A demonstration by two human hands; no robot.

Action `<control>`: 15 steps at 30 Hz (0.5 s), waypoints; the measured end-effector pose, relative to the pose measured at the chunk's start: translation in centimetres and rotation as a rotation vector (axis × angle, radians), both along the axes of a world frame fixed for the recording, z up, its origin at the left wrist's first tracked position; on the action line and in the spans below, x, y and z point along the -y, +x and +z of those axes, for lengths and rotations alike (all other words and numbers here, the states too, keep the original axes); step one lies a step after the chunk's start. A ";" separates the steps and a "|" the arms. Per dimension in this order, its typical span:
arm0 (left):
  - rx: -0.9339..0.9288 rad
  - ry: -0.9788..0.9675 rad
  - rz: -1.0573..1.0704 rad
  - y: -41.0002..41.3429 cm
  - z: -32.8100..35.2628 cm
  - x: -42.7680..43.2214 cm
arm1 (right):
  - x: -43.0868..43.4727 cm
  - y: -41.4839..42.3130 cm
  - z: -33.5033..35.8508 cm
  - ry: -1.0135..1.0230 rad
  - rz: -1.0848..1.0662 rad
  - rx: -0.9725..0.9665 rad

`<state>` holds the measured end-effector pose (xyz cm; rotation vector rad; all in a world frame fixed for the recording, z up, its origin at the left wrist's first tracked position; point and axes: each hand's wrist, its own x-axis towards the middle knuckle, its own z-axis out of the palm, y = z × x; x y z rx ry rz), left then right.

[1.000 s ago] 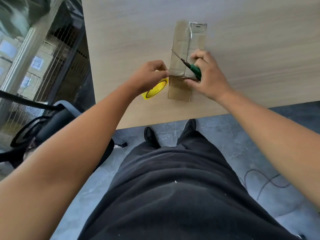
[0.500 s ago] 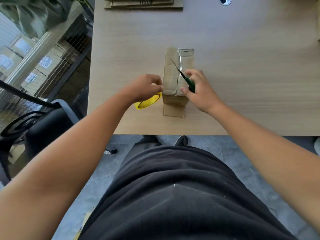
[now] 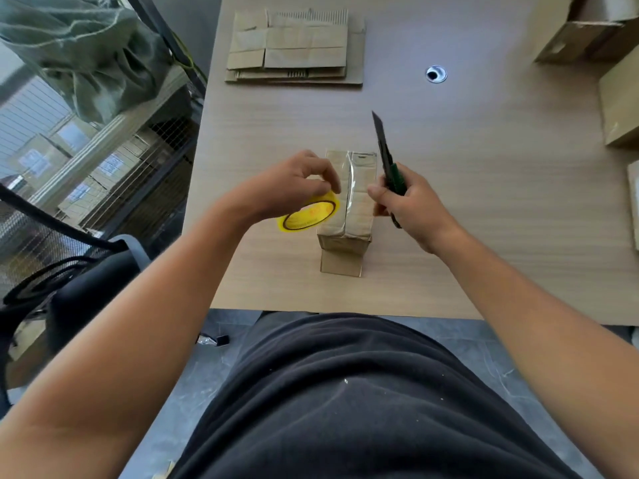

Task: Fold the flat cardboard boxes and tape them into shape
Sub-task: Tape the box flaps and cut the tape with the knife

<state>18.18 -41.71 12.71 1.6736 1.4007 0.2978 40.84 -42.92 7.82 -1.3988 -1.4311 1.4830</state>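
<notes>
Clamped round the green knife [image 3: 393,174] with the right hand [image 3: 411,205]; pinching the yellow tape roll [image 3: 304,216] at its rim with the left hand [image 3: 294,184], just beside the folded box [image 3: 349,219].

Box upright near the front edge of the bench [image 3: 484,188], about midway along, with a clear tape strip [image 3: 351,181] laid over its top seam. Blade out, raised off the cardboard, tip aimed at the far edge. Flat boxes [image 3: 294,50] stacked at the far left corner. Link between strip and roll not clear. Probably at the cut: pull the tape taut with the roll, slice away from the left fingers, then rub the loose end down over the near face and retract the blade.
</notes>
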 end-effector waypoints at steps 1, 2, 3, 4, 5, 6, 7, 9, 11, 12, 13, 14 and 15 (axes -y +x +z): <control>0.004 -0.005 -0.015 0.3 0.5 -0.4 | -0.2 -0.1 0.6 -0.033 0.008 -0.072; 0.005 0.004 -0.031 0.7 0.9 -0.7 | -0.4 -0.2 1.1 -0.049 0.023 -0.118; 0.005 0.019 -0.046 1.1 1.2 -1.0 | -0.4 -0.4 1.4 -0.047 0.043 -0.134; 0.006 0.031 -0.055 1.5 1.3 -1.2 | -0.3 -0.6 1.6 -0.034 0.060 -0.127; 0.008 0.036 -0.057 1.9 1.4 -1.4 | -0.1 -0.7 1.8 -0.016 0.075 -0.116; 0.007 0.040 -0.057 2.3 1.5 -1.5 | 0.0 -0.8 1.9 0.001 0.083 -0.111; 0.000 0.047 -0.056 2.6 1.5 -1.5 | 0.2 -0.9 2.0 0.015 0.073 -0.115; -0.027 0.069 -0.058 3.0 1.4 -1.6 | 0.4 -0.9 2.0 0.032 0.007 -0.121; -0.069 0.091 -0.082 3.3 1.3 -1.5 | 0.7 -0.8 1.6 0.026 -0.079 -0.097; -0.078 0.096 -0.097 3.5 1.1 -1.3 | 1.0 -0.7 1.4 0.016 -0.108 -0.094; -0.078 0.094 -0.104 3.6 1.1 -1.1 | 1.2 -0.6 1.1 0.009 -0.126 -0.092; -0.075 0.088 -0.102 3.6 1.0 -0.8 | 1.4 -0.4 0.9 0.011 -0.134 -0.082; -0.074 0.087 -0.098 3.6 0.9 -0.5 | 1.7 -0.4 0.9 0.019 -0.131 -0.068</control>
